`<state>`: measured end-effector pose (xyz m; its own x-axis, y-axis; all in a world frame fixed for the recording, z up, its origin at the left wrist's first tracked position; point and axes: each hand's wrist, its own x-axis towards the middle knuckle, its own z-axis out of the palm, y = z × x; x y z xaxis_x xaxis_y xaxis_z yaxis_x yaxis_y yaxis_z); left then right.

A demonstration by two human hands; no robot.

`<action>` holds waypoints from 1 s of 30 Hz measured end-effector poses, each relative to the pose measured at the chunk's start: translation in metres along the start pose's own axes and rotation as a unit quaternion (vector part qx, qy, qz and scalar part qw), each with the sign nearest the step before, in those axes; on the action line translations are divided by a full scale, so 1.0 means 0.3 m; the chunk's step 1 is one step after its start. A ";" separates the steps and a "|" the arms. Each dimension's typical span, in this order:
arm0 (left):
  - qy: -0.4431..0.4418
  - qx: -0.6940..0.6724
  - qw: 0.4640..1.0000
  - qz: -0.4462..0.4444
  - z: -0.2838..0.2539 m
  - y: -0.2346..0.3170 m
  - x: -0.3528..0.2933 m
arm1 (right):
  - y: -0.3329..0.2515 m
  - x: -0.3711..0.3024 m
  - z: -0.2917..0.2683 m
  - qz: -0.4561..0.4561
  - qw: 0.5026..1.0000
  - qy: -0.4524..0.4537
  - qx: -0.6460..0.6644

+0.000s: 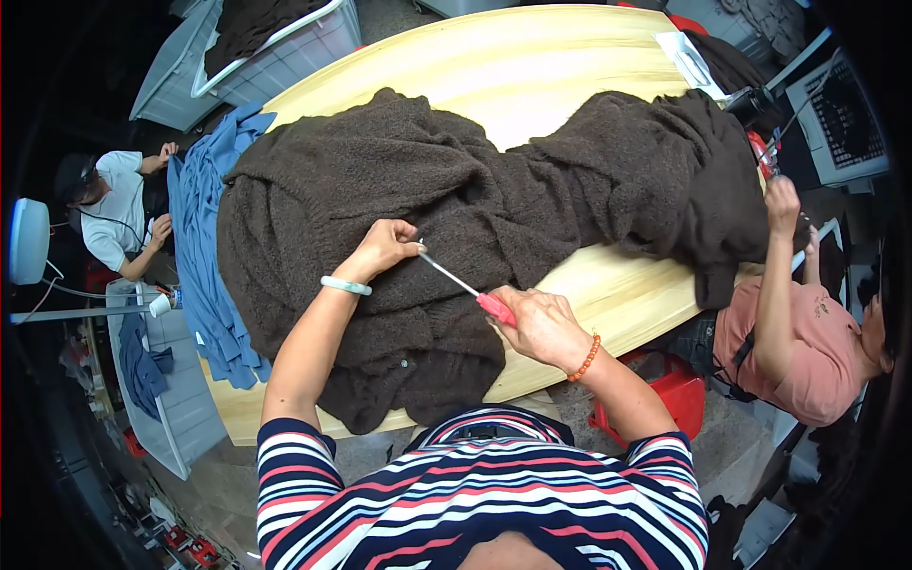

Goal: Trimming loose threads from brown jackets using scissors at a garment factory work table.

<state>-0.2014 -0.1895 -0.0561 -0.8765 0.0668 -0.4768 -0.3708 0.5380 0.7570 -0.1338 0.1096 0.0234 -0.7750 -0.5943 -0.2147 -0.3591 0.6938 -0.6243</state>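
A large dark brown knitted fabric [380, 180] lies bunched across the wooden table in front of me. My right hand [546, 328] is wrapped round the red handle of a tool with a thin metal shaft [448, 272]. The shaft slants up and left over the fabric to the fingertips of my left hand [385, 249]. My left thumb and fingers are pinched together at its tip; what they hold there is too small to make out. A small button [404, 364] shows on the fabric's near part.
Blue garments [214, 237] hang over the table's [456, 52] left end, where a co-worker [119, 204] sits. Another person in pink [798, 351] works at the right end. A red stool [679, 399] stands at my right; grey bins [285, 57] stand at far left.
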 end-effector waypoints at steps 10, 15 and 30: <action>0.037 -0.102 0.994 0.013 0.035 -0.008 -0.074 | 0.016 0.003 -0.028 0.019 0.999 -0.008 -0.038; 0.048 -0.121 0.991 0.035 0.049 0.003 -0.083 | 0.013 -0.008 -0.016 -0.045 0.998 0.024 -0.030; 0.039 -0.197 0.980 0.012 0.084 0.042 -0.117 | 0.057 0.027 -0.030 0.026 0.998 0.049 -0.040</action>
<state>-0.1675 -0.1638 -0.0411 -0.9013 0.0023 -0.4332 -0.4265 0.1710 0.8882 -0.1509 0.1201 0.0177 -0.8394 -0.5172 -0.1671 -0.3548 0.7543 -0.5524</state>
